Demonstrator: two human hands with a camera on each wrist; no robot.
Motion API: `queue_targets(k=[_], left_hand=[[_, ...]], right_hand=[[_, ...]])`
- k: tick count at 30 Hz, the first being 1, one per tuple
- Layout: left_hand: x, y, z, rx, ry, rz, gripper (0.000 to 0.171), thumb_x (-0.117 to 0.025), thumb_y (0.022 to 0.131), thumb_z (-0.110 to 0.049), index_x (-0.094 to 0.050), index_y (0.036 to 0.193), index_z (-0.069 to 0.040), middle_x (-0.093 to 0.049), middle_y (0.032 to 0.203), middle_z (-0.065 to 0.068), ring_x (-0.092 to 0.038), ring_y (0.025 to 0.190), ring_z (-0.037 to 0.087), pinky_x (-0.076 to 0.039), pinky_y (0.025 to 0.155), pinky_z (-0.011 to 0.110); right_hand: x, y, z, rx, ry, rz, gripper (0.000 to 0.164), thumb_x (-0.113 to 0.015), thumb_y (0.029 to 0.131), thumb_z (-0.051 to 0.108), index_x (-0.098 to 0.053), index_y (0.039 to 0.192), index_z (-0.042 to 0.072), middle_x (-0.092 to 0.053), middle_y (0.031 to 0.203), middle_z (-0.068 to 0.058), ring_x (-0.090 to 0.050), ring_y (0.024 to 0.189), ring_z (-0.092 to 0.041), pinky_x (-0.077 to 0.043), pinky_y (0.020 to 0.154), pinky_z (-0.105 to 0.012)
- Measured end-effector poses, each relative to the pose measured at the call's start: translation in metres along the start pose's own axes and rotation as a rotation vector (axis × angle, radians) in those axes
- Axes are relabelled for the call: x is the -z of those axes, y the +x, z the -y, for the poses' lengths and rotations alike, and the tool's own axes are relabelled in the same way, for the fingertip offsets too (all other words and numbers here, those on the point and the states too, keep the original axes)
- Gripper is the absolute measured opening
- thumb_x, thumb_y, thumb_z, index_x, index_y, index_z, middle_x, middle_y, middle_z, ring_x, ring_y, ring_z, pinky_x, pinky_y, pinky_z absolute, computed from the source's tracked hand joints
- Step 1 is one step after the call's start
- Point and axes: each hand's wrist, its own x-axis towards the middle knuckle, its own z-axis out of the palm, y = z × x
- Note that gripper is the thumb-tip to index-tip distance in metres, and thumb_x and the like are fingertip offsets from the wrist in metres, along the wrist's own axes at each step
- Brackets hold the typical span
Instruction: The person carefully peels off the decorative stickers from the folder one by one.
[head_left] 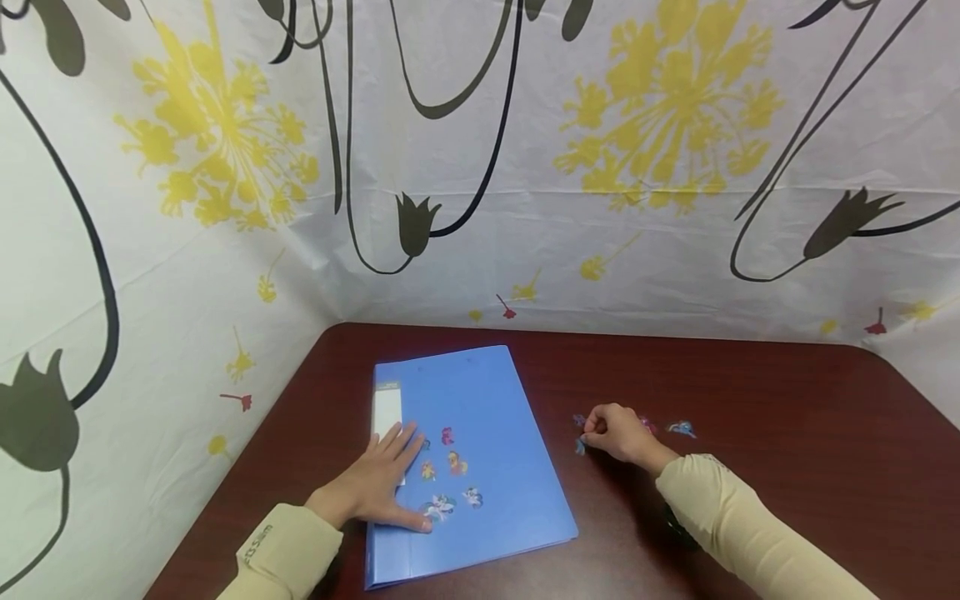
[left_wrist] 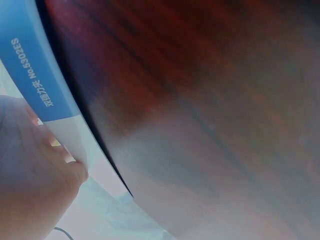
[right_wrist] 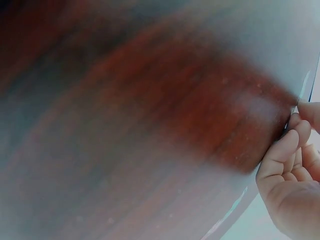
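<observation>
My left hand (head_left: 378, 479) lies spread, palm down, on a blue folder (head_left: 502, 483) with a white label on its spine side. Small colourful pony stickers (head_left: 457, 463) lie on the cover about its fingers; the hand partly hides one. On the table, right of the folder, my right hand (head_left: 622, 433) has its fingers curled down and pinches at a small blue sticker (head_left: 580, 447) by its thumb. In the right wrist view the fingertips (right_wrist: 294, 120) meet at the tabletop around a thin dark sliver. A purplish sticker (head_left: 578, 420) is just beyond the fingers.
Another blue sticker (head_left: 682, 428) lies to the right of the right hand, and a pink one (head_left: 648, 426) is half hidden behind it. The dark red-brown table (head_left: 795, 417) has rounded far corners. A patterned white cloth (head_left: 480, 250) hangs behind and at the sides.
</observation>
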Motion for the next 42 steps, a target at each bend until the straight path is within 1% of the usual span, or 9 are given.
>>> queue_targets(k=[8, 13, 18, 25, 29, 38, 42], left_hand=[[0.001, 0.001, 0.000, -0.006, 0.015, 0.002, 0.116, -0.060, 0.056, -0.074, -0.021, 0.140, -0.004, -0.014, 0.146, 0.014, -0.006, 0.133, 0.032, -0.009, 0.102, 0.053], [0.003, 0.002, 0.000, -0.006, 0.017, 0.002, 0.116, -0.060, 0.056, -0.074, -0.021, 0.140, -0.005, -0.014, 0.146, 0.013, -0.006, 0.133, 0.031, -0.009, 0.102, 0.053], [0.003, 0.002, 0.000, -0.008, 0.022, 0.000, 0.115, -0.060, 0.056, -0.074, -0.022, 0.140, -0.004, -0.014, 0.146, 0.013, -0.006, 0.133, 0.031, -0.009, 0.102, 0.053], [0.002, 0.001, 0.000, -0.006, 0.014, -0.001, 0.115, -0.061, 0.056, -0.073, -0.021, 0.140, -0.004, -0.013, 0.146, 0.013, -0.006, 0.133, 0.032, -0.008, 0.102, 0.053], [0.002, 0.001, 0.000, -0.004, 0.011, 0.004, 0.115, -0.060, 0.056, -0.073, -0.021, 0.140, -0.005, -0.013, 0.146, 0.013, -0.005, 0.133, 0.032, -0.009, 0.103, 0.053], [0.002, 0.000, 0.001, -0.013, 0.010, 0.008, 0.115, -0.060, 0.057, -0.073, -0.022, 0.140, -0.003, -0.013, 0.146, 0.015, -0.006, 0.133, 0.033, -0.010, 0.102, 0.054], [0.002, 0.000, 0.001, -0.008, 0.008, 0.015, 0.115, -0.060, 0.057, -0.073, -0.021, 0.140, -0.004, -0.013, 0.146, 0.014, -0.006, 0.133, 0.032, -0.009, 0.102, 0.053]], right_hand=[[0.004, 0.002, 0.001, 0.047, 0.027, 0.011, 0.012, -0.063, 0.079, 0.004, -0.056, 0.070, 0.005, -0.053, 0.063, 0.002, -0.045, 0.056, -0.011, -0.039, 0.051, -0.026], [0.002, 0.004, 0.013, 0.067, 0.073, 0.018, 0.010, -0.063, 0.080, 0.005, -0.057, 0.072, 0.005, -0.054, 0.065, 0.001, -0.046, 0.055, -0.011, -0.040, 0.050, -0.026], [-0.009, 0.007, 0.031, 0.091, 0.105, 0.035, 0.009, -0.063, 0.081, 0.006, -0.058, 0.073, 0.006, -0.054, 0.066, 0.001, -0.048, 0.056, -0.011, -0.043, 0.051, -0.025], [-0.028, 0.008, 0.053, 0.188, 0.156, 0.068, 0.007, -0.063, 0.080, 0.003, -0.059, 0.074, 0.003, -0.053, 0.066, 0.001, -0.046, 0.059, -0.010, -0.041, 0.051, -0.022], [-0.035, 0.009, 0.060, 0.219, 0.178, 0.079, 0.007, -0.063, 0.080, 0.002, -0.060, 0.074, 0.003, -0.053, 0.066, 0.001, -0.045, 0.059, -0.010, -0.041, 0.050, -0.021], [-0.049, 0.013, 0.072, 0.200, 0.190, 0.070, 0.007, -0.064, 0.078, 0.003, -0.061, 0.072, 0.004, -0.054, 0.066, 0.002, -0.045, 0.059, -0.009, -0.041, 0.051, -0.021], [-0.055, 0.013, 0.077, 0.192, 0.193, 0.081, 0.007, -0.064, 0.078, 0.003, -0.061, 0.072, 0.004, -0.054, 0.065, 0.002, -0.046, 0.059, -0.008, -0.041, 0.051, -0.021]])
